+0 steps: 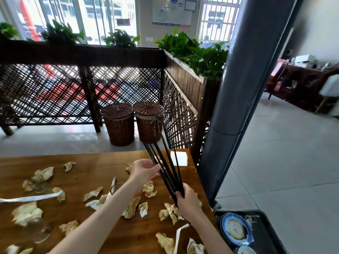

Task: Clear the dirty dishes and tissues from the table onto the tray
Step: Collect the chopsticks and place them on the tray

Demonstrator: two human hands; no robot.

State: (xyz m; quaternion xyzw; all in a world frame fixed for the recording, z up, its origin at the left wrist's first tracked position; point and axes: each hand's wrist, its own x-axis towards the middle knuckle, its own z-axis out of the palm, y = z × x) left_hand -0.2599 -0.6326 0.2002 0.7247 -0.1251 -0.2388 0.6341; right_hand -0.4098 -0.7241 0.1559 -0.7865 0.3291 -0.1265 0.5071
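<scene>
Several black chopsticks (pixel 166 167) fan out above the wooden table (pixel 88 162). My right hand (pixel 186 200) grips their lower ends in a bunch. My left hand (pixel 145 169) holds the sticks higher up, fingers curled around some of them. Crumpled stained tissues (pixel 149 188) lie scattered over the table, with a clean white napkin (pixel 180 158) at its far right corner. A dark tray (pixel 266 233) stands at the bottom right beside the table and holds a blue-rimmed dirty plate (pixel 236 229) and another dish (pixel 245 251).
Two clear glasses (pixel 39 186) (pixel 39 230) stand at the table's left among the tissues. White paper strips (pixel 27 198) (pixel 178 235) lie on the wood. Two wicker baskets (pixel 119 123) sit by the lattice fence. A grey pillar (pixel 233 107) rises right of the table.
</scene>
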